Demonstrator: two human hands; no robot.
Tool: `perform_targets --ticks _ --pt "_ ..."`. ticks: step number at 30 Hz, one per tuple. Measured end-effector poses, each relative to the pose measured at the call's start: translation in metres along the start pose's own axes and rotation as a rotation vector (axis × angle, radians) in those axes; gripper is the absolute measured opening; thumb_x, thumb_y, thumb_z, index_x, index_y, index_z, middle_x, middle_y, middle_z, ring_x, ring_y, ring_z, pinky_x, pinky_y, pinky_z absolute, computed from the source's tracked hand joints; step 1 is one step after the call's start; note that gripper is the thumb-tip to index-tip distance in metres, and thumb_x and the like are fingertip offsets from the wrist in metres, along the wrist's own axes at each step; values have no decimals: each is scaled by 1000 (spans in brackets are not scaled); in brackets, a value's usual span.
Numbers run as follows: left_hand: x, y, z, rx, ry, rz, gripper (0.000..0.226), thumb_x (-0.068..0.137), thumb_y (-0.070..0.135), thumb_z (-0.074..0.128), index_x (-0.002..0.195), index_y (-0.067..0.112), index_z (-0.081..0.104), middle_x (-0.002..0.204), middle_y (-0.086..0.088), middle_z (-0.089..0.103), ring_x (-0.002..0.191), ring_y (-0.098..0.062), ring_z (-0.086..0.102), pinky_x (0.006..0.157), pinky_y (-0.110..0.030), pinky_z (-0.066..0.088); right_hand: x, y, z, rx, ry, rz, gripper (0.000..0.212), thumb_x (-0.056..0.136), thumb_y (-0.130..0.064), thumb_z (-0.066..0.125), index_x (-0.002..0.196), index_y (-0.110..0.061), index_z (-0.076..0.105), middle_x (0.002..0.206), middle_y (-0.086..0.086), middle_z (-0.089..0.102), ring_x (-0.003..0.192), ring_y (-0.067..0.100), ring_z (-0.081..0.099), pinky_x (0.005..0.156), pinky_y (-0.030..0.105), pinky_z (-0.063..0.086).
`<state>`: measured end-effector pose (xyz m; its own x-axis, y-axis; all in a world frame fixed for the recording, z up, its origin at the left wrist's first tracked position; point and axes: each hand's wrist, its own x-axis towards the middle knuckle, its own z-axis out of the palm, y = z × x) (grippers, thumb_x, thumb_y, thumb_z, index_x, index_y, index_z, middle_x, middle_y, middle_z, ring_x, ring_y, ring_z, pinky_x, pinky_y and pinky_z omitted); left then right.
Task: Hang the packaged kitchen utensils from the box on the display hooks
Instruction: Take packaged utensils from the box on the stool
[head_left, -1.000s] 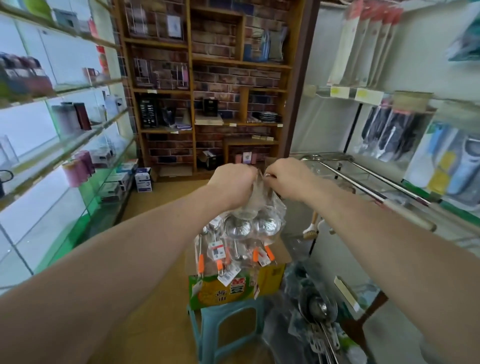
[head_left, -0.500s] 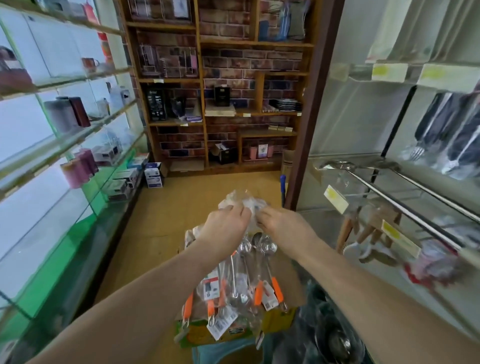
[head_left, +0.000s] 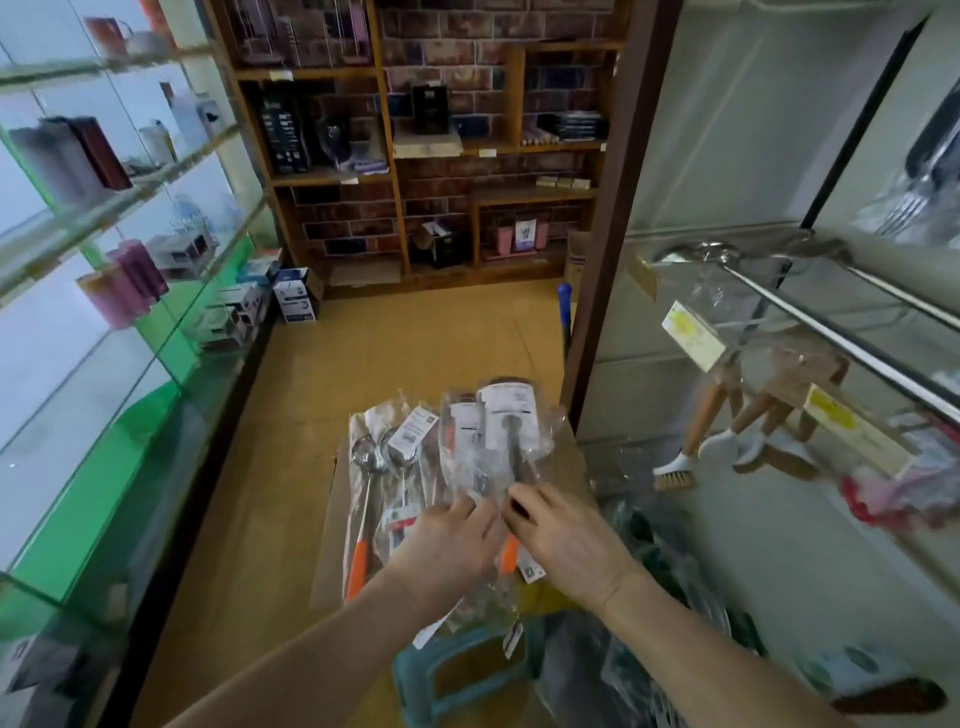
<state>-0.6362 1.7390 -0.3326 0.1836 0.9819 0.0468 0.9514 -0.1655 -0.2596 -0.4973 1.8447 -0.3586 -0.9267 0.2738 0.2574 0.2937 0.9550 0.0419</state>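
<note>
Several packaged utensils in clear bags lie across the open cardboard box below me. On the left are steel ladles with orange handles; on top lies a dark-handled utensil pack with a white label. My left hand and my right hand meet at the near end of that top pack, fingertips pinching its plastic. Long chrome display hooks stick out from the panel on the right, above and apart from both hands.
The box sits on a teal plastic stool. Wooden-handled brushes hang under the hooks, with yellow price tags. Glass shelves with goods line the left, wooden shelving the far wall. Bagged goods lie on the floor at right.
Both hands have come down from chest height with the bundle of packs. The packs now lie flat on the box instead of hanging from my hands. My view has tilted downward.
</note>
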Motion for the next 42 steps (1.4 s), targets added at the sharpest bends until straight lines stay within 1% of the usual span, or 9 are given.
perform_targets --ticks 3,11,15,17,19,22,26,31,42 --pt "-4 11 23 0 -24 50 35 38 10 81 69 14 67 68 -2 58 52 -18 55 42 -27 48 -12 -8 16 -21 -40 -24 2 76 -13 64 75 -14 65 87 3 57 67 19 54 54 28 46" --pt "-27 28 72 59 -222 69 40 31 15 87 67 15 69 65 -2 59 47 -18 53 50 -34 50 -32 -25 48 -113 -330 -9 32 46 -13 87 74 -16 73 89 4 62 59 15 59 45 23 48" --pt "-31 28 89 56 -325 79 42 45 14 87 83 14 68 73 -4 60 53 -20 54 56 -39 50 -33 -29 60 -78 -384 47 40 36 -6 88 72 -11 72 104 14 46 56 19 59 39 28 48" --pt "-29 30 86 37 -338 102 34 68 8 73 101 10 63 87 -7 61 67 -23 58 67 -39 50 -32 -32 63 -79 -470 12 35 55 -6 85 86 -7 71 116 18 48 71 23 62 51 31 52" --pt "-25 31 87 26 -332 100 35 86 1 55 120 3 50 106 -14 56 86 -28 58 81 -42 46 -35 -35 75 -118 -523 -39 31 82 1 62 113 -1 62 138 21 38 99 30 58 71 37 52" --pt "-18 33 86 40 -310 88 42 91 1 48 132 0 39 115 -17 52 97 -32 56 89 -44 42 -29 -40 75 -127 -541 2 28 77 3 68 104 0 66 137 22 36 98 30 58 66 35 52" --pt "-15 36 78 48 -364 51 44 92 2 50 133 -2 37 117 -17 52 99 -31 56 94 -45 39 -32 -45 88 -150 -583 -58 38 90 6 47 127 1 52 149 19 21 118 31 44 84 37 49" --pt "-12 41 64 57 -437 27 41 93 7 53 132 0 41 122 -15 51 106 -29 54 97 -42 37 -33 -49 88 -154 -612 -30 43 92 3 46 135 1 45 142 19 31 118 31 46 87 38 48" --pt "-29 50 31 112 -439 -64 40 89 10 61 127 3 48 123 -15 54 112 -30 54 104 -46 35 -41 -65 19 -176 -604 59 31 91 4 48 120 0 59 142 18 31 114 29 49 90 38 46"
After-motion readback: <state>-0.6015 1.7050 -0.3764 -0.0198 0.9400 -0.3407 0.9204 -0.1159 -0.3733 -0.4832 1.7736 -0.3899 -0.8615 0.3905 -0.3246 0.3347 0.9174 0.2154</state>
